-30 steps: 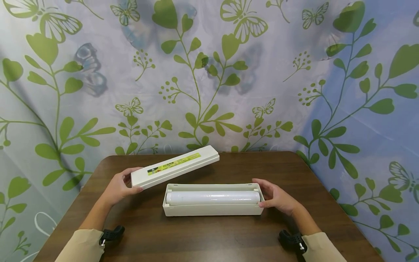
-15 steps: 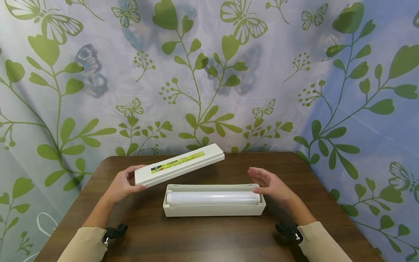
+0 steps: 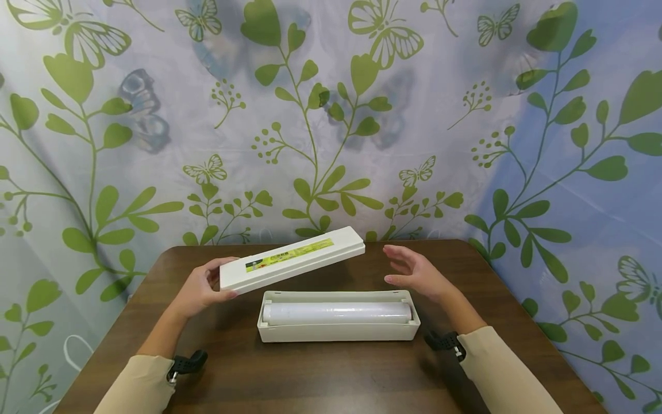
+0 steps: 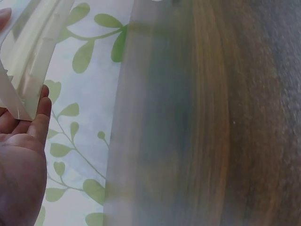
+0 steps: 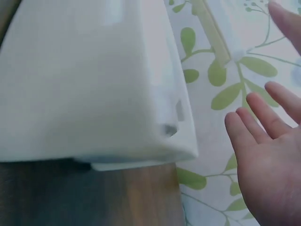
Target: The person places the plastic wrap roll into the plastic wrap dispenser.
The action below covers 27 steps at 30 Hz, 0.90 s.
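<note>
My left hand grips the left end of a long white lid with a yellow-green label, held tilted above the table with its right end higher. In the left wrist view the lid's hollow underside shows, fingers beneath it. Below stands an uncovered white box with a roll of clear plastic wrap lying lengthwise inside. My right hand hovers past the box's right end, fingers spread and holding nothing. The right wrist view shows that hand apart from both box and lid.
A brown wooden table bears the box. Behind it hangs a pale curtain printed with green leaves and butterflies. Black straps sit at both wrists. A white cord hangs at the table's left side.
My right hand has let go of the box's right end and risen up and leftward toward the lid. The lid has shifted slightly right in my left hand. The box has stayed in place.
</note>
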{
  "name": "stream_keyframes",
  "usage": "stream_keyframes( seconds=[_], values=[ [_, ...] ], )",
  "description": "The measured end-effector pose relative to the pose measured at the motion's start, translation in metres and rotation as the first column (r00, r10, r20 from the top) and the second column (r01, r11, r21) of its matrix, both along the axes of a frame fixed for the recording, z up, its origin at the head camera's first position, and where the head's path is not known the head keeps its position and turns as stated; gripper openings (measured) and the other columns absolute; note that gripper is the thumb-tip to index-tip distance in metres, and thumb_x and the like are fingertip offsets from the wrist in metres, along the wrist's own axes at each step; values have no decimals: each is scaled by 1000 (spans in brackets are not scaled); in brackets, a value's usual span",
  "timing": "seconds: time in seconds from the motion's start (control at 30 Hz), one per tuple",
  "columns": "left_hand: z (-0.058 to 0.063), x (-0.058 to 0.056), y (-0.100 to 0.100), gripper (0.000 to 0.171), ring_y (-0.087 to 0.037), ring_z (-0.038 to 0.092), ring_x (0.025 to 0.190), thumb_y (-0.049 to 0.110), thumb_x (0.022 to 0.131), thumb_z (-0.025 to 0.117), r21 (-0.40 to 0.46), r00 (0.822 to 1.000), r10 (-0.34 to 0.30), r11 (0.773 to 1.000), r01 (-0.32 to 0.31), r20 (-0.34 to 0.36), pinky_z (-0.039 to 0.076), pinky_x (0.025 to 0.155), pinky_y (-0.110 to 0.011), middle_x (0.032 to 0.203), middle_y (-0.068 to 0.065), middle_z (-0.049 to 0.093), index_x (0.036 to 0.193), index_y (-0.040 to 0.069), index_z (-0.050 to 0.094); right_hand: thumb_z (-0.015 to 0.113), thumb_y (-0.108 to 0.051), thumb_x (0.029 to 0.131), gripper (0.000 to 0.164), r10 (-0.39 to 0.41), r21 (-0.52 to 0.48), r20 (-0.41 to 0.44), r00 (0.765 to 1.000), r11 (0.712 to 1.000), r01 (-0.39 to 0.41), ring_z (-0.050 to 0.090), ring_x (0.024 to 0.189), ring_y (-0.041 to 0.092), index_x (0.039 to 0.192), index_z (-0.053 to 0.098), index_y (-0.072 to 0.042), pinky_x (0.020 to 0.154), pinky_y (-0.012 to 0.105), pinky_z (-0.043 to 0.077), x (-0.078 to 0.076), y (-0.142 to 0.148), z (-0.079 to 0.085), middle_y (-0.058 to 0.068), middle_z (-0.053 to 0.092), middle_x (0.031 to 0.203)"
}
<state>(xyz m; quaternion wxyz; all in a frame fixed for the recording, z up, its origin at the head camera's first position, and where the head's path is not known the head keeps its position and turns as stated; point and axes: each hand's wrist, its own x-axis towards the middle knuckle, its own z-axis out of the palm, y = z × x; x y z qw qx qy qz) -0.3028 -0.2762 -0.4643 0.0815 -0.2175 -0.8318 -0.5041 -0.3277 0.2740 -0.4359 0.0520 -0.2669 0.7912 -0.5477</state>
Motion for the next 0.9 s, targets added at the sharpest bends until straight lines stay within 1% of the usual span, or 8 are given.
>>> stream_keyframes(
  seconds=[0.1,0.2,0.37,0.53,0.63,0.73,0.8,0.9],
  values=[
    [1,0,3,68,-11,62,96,7,78,88,13,1000,-21,1000,21,1,53,81,-20,128,-14,63,139,8,59,81,-14,89,81,-17,18,6,1000,1000,17,32,152,40,156,36,-3,120,51,32,-7,-5,4,19,36,163],
    [2,0,8,68,-11,63,95,6,78,88,29,999,-50,998,49,10,54,80,-22,128,-15,63,140,7,58,81,-14,89,82,-21,13,9,1000,1000,21,30,152,41,157,35,-4,121,52,31,-13,-9,9,20,33,164],
    [6,0,15,69,-12,64,96,4,78,86,56,996,-92,994,91,20,56,79,-24,128,-16,62,141,5,57,80,-13,89,82,-6,-1,8,1000,1000,6,29,152,44,156,34,-1,122,52,30,-21,-13,15,24,31,164],
    [7,-1,19,69,-12,64,95,4,78,86,54,994,-109,993,108,12,56,80,-24,128,-18,62,141,4,57,80,-10,89,83,8,-5,22,1000,1000,-8,29,152,44,157,33,0,122,51,29,-29,-13,18,26,28,164],
    [7,-2,21,69,-12,64,95,3,78,86,55,993,-118,992,118,7,56,80,-24,127,-18,62,141,3,56,80,-6,88,84,27,-11,48,998,1000,-26,28,153,43,157,32,0,122,52,30,-32,-12,19,26,27,165],
    [7,-2,22,68,-11,64,95,2,78,86,63,991,-131,989,131,1,57,79,-23,127,-18,62,140,2,56,81,-6,87,87,50,-17,70,996,999,-49,28,153,43,158,31,-1,121,53,31,-34,-12,21,23,29,165],
    [9,-2,24,68,-11,64,95,1,78,85,70,989,-148,987,148,-6,57,79,-23,128,-19,62,140,0,56,81,-5,86,89,68,-31,84,994,997,-66,28,153,42,159,30,-2,120,52,33,-34,-13,22,22,30,165],
    [10,-3,26,68,-12,64,96,2,78,85,69,985,-171,983,172,-12,57,79,-24,130,-20,61,140,0,56,82,-3,84,92,82,-37,90,993,996,-79,30,152,39,159,29,-2,117,40,41,-35,-13,23,20,33,164]
  ],
)
